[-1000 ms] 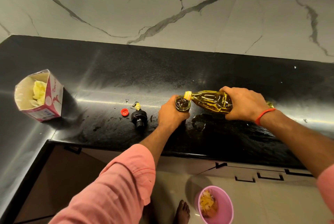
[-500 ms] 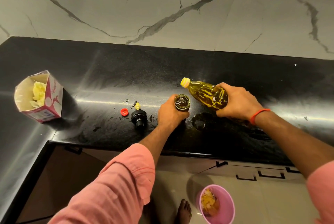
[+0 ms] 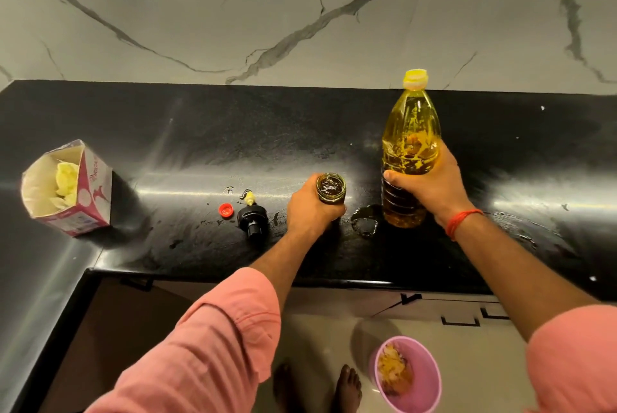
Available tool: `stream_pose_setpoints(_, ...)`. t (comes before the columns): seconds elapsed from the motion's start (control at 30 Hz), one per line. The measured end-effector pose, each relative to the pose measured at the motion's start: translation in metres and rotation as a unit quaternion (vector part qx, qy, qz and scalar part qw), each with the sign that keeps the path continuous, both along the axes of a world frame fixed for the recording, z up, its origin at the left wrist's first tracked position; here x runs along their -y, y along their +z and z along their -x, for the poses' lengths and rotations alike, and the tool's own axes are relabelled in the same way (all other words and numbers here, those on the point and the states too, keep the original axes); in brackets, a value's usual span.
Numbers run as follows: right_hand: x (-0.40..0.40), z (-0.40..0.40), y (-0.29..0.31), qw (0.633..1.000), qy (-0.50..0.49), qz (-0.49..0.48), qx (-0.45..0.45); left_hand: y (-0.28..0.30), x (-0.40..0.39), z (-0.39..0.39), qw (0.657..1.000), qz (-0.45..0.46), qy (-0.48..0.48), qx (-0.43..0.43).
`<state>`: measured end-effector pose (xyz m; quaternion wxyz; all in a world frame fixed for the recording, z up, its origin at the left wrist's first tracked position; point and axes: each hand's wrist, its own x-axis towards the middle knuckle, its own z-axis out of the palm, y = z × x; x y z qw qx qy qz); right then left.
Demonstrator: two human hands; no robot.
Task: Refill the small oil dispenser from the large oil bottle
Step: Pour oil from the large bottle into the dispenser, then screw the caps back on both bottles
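Note:
The large oil bottle (image 3: pixel 410 132), clear plastic with yellow oil and an uncapped yellow neck, stands upright on the black counter (image 3: pixel 200 132). My right hand (image 3: pixel 430 185) grips its middle. To its left stands the small oil dispenser (image 3: pixel 331 187), its mouth uncovered and dark oil visible inside. My left hand (image 3: pixel 312 209) holds the dispenser's body. The dispenser's black pourer top (image 3: pixel 252 217) lies on the counter to the left, with a small red cap (image 3: pixel 226 210) beside it.
An oil puddle (image 3: pixel 365 222) lies between dispenser and bottle. An opened pink and white carton (image 3: pixel 65 189) sits at the counter's left. A pink bucket (image 3: pixel 407 374) with scraps stands on the floor below, near my bare feet. A marble wall rises behind the counter.
My right hand has tipped the large bottle back from pouring over the dispenser to upright and set it on the counter to the right. My left hand stays on the dispenser.

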<state>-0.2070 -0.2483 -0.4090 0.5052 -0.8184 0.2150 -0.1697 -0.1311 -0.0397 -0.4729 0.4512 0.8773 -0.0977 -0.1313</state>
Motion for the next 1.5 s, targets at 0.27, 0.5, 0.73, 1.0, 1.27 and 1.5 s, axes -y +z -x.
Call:
stream_pose_setpoints(0.27, -0.022, 0.009, -0.025, 0.994, -0.083, -0.024, 0.069, -0.001, 0.001, -0.001, 1.000, 0.003, -0.004, -0.006)
stream_pose_setpoints(0.5, -0.034, 0.016, -0.042, 0.991, -0.103, -0.013, 0.079, -0.002, 0.000, 0.000, 1.000, 0.010, -0.001, 0.000)
stream_pose_setpoints(0.73, -0.041, 0.021, -0.047, 0.991, -0.104, -0.002, 0.089, -0.004, 0.001, 0.000, 1.000, 0.010, 0.000, 0.002)
stream_pose_setpoints(1.0, -0.042, 0.027, -0.052, 0.990, -0.112, -0.009, 0.081, 0.003, -0.001, 0.004, 1.000, -0.002, 0.000, -0.008)
stream_pose_setpoints(1.27, -0.043, 0.030, -0.054, 0.992, -0.111, -0.014, 0.063, 0.011, -0.011, 0.000, 0.998, -0.020, -0.021, -0.049)
stream_pose_setpoints(1.5, -0.045, 0.032, -0.050, 0.993, -0.102, -0.020, 0.064, 0.059, -0.057, -0.024, 0.997, -0.024, -0.057, -0.036)
